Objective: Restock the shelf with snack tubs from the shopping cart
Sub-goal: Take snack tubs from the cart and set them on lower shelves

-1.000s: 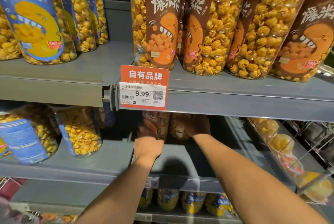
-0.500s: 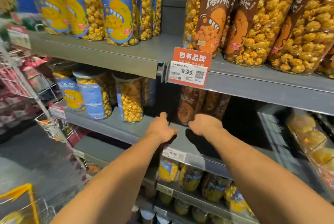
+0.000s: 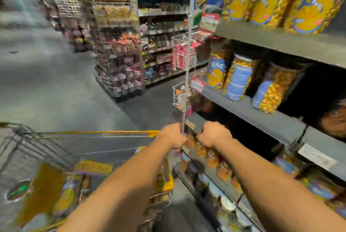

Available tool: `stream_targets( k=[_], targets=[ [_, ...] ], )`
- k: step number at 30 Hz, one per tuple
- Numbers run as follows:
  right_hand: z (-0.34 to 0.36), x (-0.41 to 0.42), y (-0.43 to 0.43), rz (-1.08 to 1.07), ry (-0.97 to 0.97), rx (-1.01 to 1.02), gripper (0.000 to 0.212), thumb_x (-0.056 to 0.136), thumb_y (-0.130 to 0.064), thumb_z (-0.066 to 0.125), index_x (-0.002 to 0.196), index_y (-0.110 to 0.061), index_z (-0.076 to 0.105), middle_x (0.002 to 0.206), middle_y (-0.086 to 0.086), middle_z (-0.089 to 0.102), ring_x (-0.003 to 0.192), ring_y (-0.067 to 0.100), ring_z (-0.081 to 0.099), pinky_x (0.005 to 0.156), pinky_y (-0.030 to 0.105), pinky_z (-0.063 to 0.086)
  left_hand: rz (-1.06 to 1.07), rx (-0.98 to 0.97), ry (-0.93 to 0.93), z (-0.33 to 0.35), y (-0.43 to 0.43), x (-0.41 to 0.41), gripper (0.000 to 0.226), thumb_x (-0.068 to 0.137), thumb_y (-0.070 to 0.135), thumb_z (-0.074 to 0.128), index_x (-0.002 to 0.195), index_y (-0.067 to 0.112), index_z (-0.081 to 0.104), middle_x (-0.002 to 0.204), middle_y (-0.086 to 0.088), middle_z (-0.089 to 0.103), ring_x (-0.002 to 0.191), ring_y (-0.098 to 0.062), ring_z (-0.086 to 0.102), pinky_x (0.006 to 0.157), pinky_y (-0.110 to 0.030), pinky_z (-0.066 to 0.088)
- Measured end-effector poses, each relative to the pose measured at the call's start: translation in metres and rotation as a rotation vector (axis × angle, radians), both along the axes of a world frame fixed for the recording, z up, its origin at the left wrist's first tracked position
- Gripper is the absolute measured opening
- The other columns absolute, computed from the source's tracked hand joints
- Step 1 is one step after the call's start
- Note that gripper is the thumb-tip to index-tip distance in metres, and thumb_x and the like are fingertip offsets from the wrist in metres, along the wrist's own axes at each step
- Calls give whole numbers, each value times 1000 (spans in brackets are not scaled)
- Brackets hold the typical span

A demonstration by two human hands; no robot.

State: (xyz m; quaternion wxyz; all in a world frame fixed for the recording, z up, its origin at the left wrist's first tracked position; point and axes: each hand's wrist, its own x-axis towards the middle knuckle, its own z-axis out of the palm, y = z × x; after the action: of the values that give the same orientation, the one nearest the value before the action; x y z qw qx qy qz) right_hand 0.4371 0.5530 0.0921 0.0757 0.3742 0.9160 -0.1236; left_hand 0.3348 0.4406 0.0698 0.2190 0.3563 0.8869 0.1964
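The view is smeared by motion. My left hand (image 3: 172, 136) and my right hand (image 3: 213, 134) hang side by side in the air in front of the shelving, backs towards me, fingers loosely curled, holding nothing. Below left is the shopping cart (image 3: 93, 132) with a yellow rim, and blurred popcorn tubs (image 3: 61, 194) lie in it. Blue-label popcorn tubs (image 3: 237, 80) stand on the grey middle shelf (image 3: 262, 119) to the right of my hands. A brown-label tub (image 3: 335, 121) shows dimly at the far right of that shelf.
Tall blue popcorn tubs (image 3: 269, 3) fill the upper shelf. A thin white wire rack pole (image 3: 187, 63) with small baskets rises just beyond my hands. A stocked display island (image 3: 119, 63) stands across the grey aisle floor (image 3: 46, 81). Lower shelves hold more tubs (image 3: 215, 160).
Both hands have drawn back from the brown tubs on the middle shelf. My view has swung left and down, bringing the cart and aisle into sight.
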Motion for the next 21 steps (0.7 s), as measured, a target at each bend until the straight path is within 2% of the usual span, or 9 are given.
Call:
stream_targets(
  k=[4,7,10,14,17,21],
  targets=[
    [-28,-77,-91,172,-27,-45,36,87,-36,57,110,-13,71,118,15,70,109,34,66,89,38,55,193,-39,-48,-23,-107,-59,45,83,36,67,121,12,60,124,-11,65,113,-30,60,93,-35,50],
    [-49,-122,-150,275,-65,-67,35,87,-40,59,107,-13,71,115,13,71,106,32,68,83,34,53,319,-64,-84,-42,-173,-91,50,83,39,67,125,15,57,125,-9,64,113,-29,60,91,-33,49],
    [-74,-158,-199,365,-87,-75,34,86,-33,57,109,-11,70,117,14,71,110,33,67,88,36,54,417,-77,-113,-64,-228,-113,49,84,41,67,125,15,57,121,-9,65,111,-29,61,92,-34,50],
    [-109,-196,-239,459,-148,-103,35,86,-31,56,110,-9,69,116,13,70,107,34,67,87,36,54,569,-88,-193,-97,-276,-134,43,82,35,72,117,13,60,113,-9,67,105,-27,64,84,-31,49],
    [-151,-223,-254,568,-200,-142,43,80,-42,55,104,-10,72,110,12,71,102,34,68,85,36,56,614,-124,-248,-130,-300,-147,39,85,30,65,120,13,60,119,-9,64,109,-28,62,91,-30,46],
    [-201,-250,-260,623,-351,-189,31,86,-40,57,102,-15,68,107,9,67,101,30,67,74,31,45,662,-203,-302,-175,-315,-165,45,89,31,62,127,10,57,127,-12,62,118,-30,56,90,-30,44]
  ],
)
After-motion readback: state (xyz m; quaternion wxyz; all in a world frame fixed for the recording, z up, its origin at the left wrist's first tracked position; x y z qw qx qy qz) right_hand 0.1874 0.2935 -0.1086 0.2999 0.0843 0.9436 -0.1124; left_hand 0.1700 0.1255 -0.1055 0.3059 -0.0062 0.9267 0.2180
